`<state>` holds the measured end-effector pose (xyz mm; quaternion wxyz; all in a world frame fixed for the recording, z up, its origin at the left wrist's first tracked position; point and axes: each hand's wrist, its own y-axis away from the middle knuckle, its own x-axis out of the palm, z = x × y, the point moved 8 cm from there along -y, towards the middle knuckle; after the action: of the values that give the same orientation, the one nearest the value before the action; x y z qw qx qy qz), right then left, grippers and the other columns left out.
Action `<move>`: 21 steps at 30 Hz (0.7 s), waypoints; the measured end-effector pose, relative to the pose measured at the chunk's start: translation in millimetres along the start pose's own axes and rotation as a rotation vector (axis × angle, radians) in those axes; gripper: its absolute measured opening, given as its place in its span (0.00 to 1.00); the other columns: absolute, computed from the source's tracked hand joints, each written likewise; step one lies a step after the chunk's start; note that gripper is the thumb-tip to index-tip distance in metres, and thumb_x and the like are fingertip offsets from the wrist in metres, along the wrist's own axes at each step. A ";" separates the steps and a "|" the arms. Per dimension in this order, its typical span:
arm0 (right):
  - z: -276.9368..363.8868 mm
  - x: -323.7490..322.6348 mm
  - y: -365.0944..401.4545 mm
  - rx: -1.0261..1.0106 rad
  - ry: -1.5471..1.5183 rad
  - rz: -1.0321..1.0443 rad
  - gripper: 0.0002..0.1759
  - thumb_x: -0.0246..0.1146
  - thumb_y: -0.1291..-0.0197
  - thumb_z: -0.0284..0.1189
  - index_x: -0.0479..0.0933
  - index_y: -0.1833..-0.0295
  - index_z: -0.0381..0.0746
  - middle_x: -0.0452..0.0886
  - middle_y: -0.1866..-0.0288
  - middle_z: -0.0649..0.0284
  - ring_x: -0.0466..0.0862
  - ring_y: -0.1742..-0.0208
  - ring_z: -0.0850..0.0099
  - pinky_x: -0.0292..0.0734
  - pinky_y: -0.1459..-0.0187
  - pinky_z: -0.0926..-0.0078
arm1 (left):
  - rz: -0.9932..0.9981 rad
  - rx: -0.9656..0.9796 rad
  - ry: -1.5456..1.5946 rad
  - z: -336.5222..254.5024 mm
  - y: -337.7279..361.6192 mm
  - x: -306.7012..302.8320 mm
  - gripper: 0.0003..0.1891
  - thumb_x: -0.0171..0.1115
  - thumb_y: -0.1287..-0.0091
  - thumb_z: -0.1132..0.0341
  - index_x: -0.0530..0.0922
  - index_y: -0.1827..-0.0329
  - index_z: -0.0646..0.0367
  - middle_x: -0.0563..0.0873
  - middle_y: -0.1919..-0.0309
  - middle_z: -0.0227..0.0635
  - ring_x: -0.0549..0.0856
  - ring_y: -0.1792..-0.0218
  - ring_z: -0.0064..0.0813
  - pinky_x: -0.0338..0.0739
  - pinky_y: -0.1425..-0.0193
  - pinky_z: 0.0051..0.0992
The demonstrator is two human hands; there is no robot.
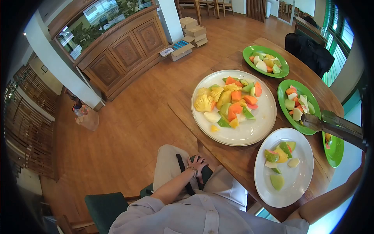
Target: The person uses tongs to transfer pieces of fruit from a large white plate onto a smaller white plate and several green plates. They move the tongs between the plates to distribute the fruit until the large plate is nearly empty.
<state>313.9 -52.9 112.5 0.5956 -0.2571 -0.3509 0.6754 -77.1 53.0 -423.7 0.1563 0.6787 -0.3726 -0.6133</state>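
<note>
My left hand [198,165] lies on my lap with its fingers spread, holding nothing, a bracelet at the wrist. At the far right edge, my right hand [363,156] is mostly cut off by the dark rim of the view. It grips metal tongs [339,130], whose tips reach over the fruit at the lower edge of a green oval plate [315,102]. Closest to me is a white oval plate [265,191] with a few fruit pieces. Beside it, a large round plate [259,137] carries a pile of cut fruit, including pineapple and orange chunks.
Another green plate [285,70] of fruit stands farther along the wooden table [230,158]; a third [335,156] sits under the tongs' side. A black bag [309,52] is beyond the table. Cardboard boxes [194,33], a carved wooden cabinet [120,54] and a paper bag [89,120] stand on the floor.
</note>
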 end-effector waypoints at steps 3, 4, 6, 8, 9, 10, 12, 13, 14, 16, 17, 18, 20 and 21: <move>-3.3 -0.9 0.7 -0.023 -0.020 0.047 0.23 0.58 0.51 0.40 0.67 0.57 0.31 0.74 0.62 0.51 0.75 0.62 0.65 0.70 0.62 0.73 | 0.003 -0.004 -0.003 0.7 0.3 0.8 0.55 0.74 0.89 0.47 0.60 0.45 0.33 0.51 0.37 0.28 0.39 0.35 0.43 0.37 0.46 0.67; -4.7 -2.1 0.4 -0.029 -0.023 0.058 0.23 0.58 0.51 0.39 0.67 0.56 0.31 0.74 0.61 0.51 0.74 0.61 0.65 0.70 0.61 0.73 | 0.004 -0.005 -0.006 0.7 -0.4 1.2 0.55 0.74 0.89 0.47 0.60 0.44 0.33 0.51 0.37 0.29 0.39 0.35 0.43 0.37 0.46 0.67; -7.8 -2.3 3.6 -0.042 -0.039 0.082 0.22 0.57 0.50 0.38 0.68 0.56 0.31 0.74 0.60 0.51 0.74 0.59 0.64 0.69 0.60 0.72 | 0.007 0.000 -0.010 0.9 -1.6 1.9 0.55 0.74 0.89 0.47 0.60 0.44 0.33 0.50 0.37 0.29 0.38 0.35 0.43 0.37 0.46 0.67; -14.4 -4.0 1.5 -0.039 -0.053 0.101 0.22 0.56 0.49 0.37 0.68 0.55 0.31 0.73 0.58 0.51 0.74 0.57 0.64 0.69 0.58 0.71 | 0.013 0.008 -0.015 0.9 -1.7 4.0 0.56 0.74 0.89 0.46 0.60 0.44 0.33 0.50 0.37 0.29 0.38 0.35 0.44 0.37 0.46 0.68; -17.0 -4.6 3.3 -0.043 -0.060 0.112 0.21 0.55 0.48 0.37 0.68 0.54 0.31 0.73 0.58 0.50 0.73 0.57 0.64 0.69 0.57 0.71 | 0.012 0.008 -0.012 1.1 -1.6 4.0 0.56 0.74 0.89 0.46 0.60 0.44 0.33 0.50 0.37 0.30 0.38 0.36 0.44 0.38 0.47 0.68; -21.0 -5.5 4.0 -0.038 -0.074 0.120 0.21 0.55 0.48 0.36 0.68 0.54 0.31 0.73 0.57 0.50 0.73 0.56 0.63 0.68 0.56 0.71 | 0.009 0.011 -0.010 0.8 -1.9 2.9 0.56 0.74 0.89 0.46 0.59 0.43 0.33 0.50 0.37 0.30 0.38 0.36 0.44 0.38 0.47 0.68; -32.2 -9.3 1.9 -0.034 -0.096 0.134 0.20 0.54 0.47 0.35 0.68 0.53 0.31 0.72 0.56 0.50 0.73 0.54 0.63 0.68 0.54 0.70 | -0.004 0.016 -0.003 0.2 -1.3 1.3 0.56 0.74 0.89 0.47 0.60 0.44 0.35 0.52 0.38 0.29 0.39 0.35 0.43 0.36 0.47 0.68; -39.3 -12.8 -3.6 -0.025 -0.121 0.150 0.20 0.53 0.47 0.35 0.68 0.53 0.31 0.72 0.55 0.50 0.72 0.53 0.63 0.68 0.54 0.70 | -0.016 0.014 0.009 0.1 -0.4 0.3 0.55 0.74 0.89 0.48 0.61 0.44 0.37 0.53 0.38 0.28 0.39 0.35 0.42 0.35 0.47 0.68; -45.2 -15.2 -4.5 -0.024 -0.139 0.164 0.20 0.53 0.46 0.34 0.68 0.52 0.31 0.72 0.54 0.50 0.72 0.52 0.62 0.67 0.53 0.69 | -0.019 0.010 0.011 0.2 -0.2 0.1 0.56 0.74 0.89 0.48 0.61 0.44 0.36 0.53 0.38 0.28 0.39 0.35 0.42 0.35 0.47 0.67; -56.8 -19.1 -7.2 -0.019 -0.184 0.198 0.19 0.51 0.45 0.33 0.68 0.51 0.31 0.72 0.53 0.50 0.72 0.51 0.62 0.67 0.51 0.68 | -0.004 0.006 0.008 -0.6 -0.9 0.3 0.56 0.74 0.89 0.48 0.61 0.43 0.36 0.53 0.38 0.28 0.39 0.35 0.42 0.34 0.46 0.67; -61.0 -19.9 -8.3 -0.016 -0.205 0.218 0.19 0.51 0.45 0.33 0.68 0.51 0.31 0.71 0.52 0.50 0.71 0.50 0.62 0.67 0.50 0.68 | 0.004 -0.013 0.002 0.3 -0.4 0.1 0.56 0.74 0.89 0.48 0.61 0.43 0.36 0.52 0.38 0.28 0.39 0.35 0.42 0.34 0.46 0.67; -63.4 -18.4 -8.1 -0.013 -0.235 0.239 0.19 0.50 0.44 0.32 0.68 0.51 0.31 0.71 0.52 0.50 0.71 0.49 0.61 0.66 0.49 0.68 | 0.018 -0.028 -0.006 0.0 -0.2 -0.3 0.57 0.74 0.89 0.48 0.60 0.43 0.34 0.51 0.37 0.28 0.39 0.35 0.41 0.33 0.46 0.67; -59.1 -14.7 -8.2 -0.013 -0.296 0.279 0.19 0.49 0.44 0.31 0.68 0.50 0.31 0.71 0.50 0.50 0.71 0.47 0.61 0.66 0.47 0.67 | 0.036 -0.030 -0.014 -2.7 -0.3 -3.1 0.57 0.75 0.89 0.47 0.60 0.43 0.34 0.50 0.37 0.28 0.39 0.35 0.41 0.33 0.46 0.66; -54.1 -10.9 -5.6 -0.017 -0.321 0.307 0.19 0.49 0.43 0.31 0.68 0.49 0.31 0.70 0.50 0.50 0.70 0.47 0.61 0.66 0.47 0.67 | 0.049 -0.055 -0.021 -1.5 0.3 -2.7 0.57 0.75 0.89 0.47 0.60 0.43 0.33 0.50 0.37 0.28 0.39 0.35 0.41 0.33 0.46 0.66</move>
<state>360.5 -54.3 82.5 0.4199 -0.2015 -0.4036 0.7875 -75.7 54.3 -421.3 0.1860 0.6584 -0.3736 -0.6263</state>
